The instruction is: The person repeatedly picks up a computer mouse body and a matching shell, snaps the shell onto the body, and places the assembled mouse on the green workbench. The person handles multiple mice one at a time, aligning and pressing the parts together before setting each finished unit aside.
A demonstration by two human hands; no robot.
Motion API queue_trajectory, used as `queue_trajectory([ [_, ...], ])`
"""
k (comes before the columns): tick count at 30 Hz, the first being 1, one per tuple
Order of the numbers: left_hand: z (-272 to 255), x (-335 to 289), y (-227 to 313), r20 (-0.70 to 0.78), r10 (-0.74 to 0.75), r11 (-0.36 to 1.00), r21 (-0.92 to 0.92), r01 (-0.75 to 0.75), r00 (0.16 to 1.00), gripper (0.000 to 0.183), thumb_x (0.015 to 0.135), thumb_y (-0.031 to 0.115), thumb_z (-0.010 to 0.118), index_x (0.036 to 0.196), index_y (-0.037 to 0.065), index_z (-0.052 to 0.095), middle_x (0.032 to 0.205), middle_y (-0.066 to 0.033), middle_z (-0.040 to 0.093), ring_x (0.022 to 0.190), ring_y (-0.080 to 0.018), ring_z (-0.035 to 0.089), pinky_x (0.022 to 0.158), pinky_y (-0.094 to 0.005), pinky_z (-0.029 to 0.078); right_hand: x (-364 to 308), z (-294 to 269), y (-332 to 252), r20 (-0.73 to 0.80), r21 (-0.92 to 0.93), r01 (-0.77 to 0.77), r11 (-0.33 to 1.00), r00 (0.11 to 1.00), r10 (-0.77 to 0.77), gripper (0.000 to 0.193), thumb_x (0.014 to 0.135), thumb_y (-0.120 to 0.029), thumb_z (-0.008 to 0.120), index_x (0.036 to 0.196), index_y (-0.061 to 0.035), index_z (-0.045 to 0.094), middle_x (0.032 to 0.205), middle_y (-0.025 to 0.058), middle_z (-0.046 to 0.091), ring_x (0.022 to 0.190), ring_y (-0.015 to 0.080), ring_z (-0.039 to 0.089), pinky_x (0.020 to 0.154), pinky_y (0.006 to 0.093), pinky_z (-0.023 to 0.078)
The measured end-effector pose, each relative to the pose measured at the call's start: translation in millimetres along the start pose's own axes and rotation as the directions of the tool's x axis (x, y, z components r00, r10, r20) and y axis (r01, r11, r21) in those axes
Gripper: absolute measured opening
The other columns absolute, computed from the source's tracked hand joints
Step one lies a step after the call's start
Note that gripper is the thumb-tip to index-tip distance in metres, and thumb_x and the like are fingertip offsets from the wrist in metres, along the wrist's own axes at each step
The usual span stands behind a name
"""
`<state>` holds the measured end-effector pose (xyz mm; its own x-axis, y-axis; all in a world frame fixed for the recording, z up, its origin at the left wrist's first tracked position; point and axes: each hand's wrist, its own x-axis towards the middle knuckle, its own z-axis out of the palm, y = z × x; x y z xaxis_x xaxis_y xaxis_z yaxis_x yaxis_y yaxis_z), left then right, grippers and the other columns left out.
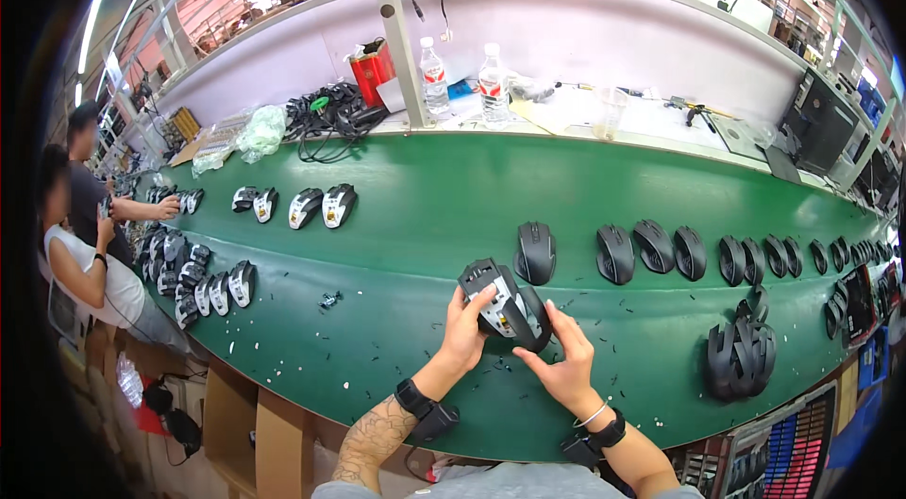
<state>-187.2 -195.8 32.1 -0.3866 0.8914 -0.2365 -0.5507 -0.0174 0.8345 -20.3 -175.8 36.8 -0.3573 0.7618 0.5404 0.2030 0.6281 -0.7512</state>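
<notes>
Evidently mid-assembly, both hands, left [464,334] and right [563,362], close their fingers around a black computer mouse [507,304] held just above the green tabletop [415,207], so pressing its top shell home probably calls for a steady squeeze.

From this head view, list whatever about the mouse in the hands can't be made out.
- Mouse: its right rear side is covered by the right hand, and the left hand hides the near left edge.
- Its open underside: parts too small to tell.
- Specks on the green belt: too small to identify.
</notes>
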Motion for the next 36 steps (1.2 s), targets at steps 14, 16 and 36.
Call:
queue_trajectory([
  [14, 7, -30, -37, 0.239, 0.213, 0.941, 0.211, -0.265, 0.947, 0.043, 0.097, 0.026, 0.044, 0.130, 0.005, 0.027, 0.123, -0.0117, 0.044, 0.113, -0.0171, 0.048, 0.096, -0.0321, 0.041, 1, 7, 0, -0.062, -0.039, -0.064, 0.997, 0.996, 0.061, 0.063, 0.064, -0.014, 0.084, 0.121, -0.0015, 0.059, 0.120, 0.0150, 0.058, 0.108, 0.0316, 0.058, 0.090, 0.0376, 0.049],
  [16, 9, -30, -32, 0.242, 0.178, 0.959, 0.174, -0.223, 0.954, 0.048, 0.091, 0.015, 0.055, 0.129, 0.004, 0.027, 0.122, -0.0117, 0.044, 0.115, -0.0179, 0.046, 0.099, -0.0335, 0.040, 1, 4, 5, -0.026, -0.038, -0.071, 0.997, 0.997, 0.070, 0.063, 0.063, -0.012, 0.083, 0.121, -0.0032, 0.060, 0.121, 0.0143, 0.057, 0.110, 0.0315, 0.057, 0.090, 0.0380, 0.049],
  [36, 5, -20, -22, 0.077, 0.256, 0.953, 0.147, -0.265, 0.964, 0.052, 0.078, -0.003, 0.070, 0.116, 0.004, 0.036, 0.107, -0.0090, 0.054, 0.100, -0.0152, 0.057, 0.086, -0.0300, 0.050, 4, 5, -2, 0.095, -0.046, -0.132, 0.990, 0.986, 0.136, 0.054, 0.083, -0.013, 0.067, 0.133, -0.0046, 0.048, 0.133, 0.0165, 0.045, 0.117, 0.0306, 0.047, 0.095, 0.0379, 0.043],
])
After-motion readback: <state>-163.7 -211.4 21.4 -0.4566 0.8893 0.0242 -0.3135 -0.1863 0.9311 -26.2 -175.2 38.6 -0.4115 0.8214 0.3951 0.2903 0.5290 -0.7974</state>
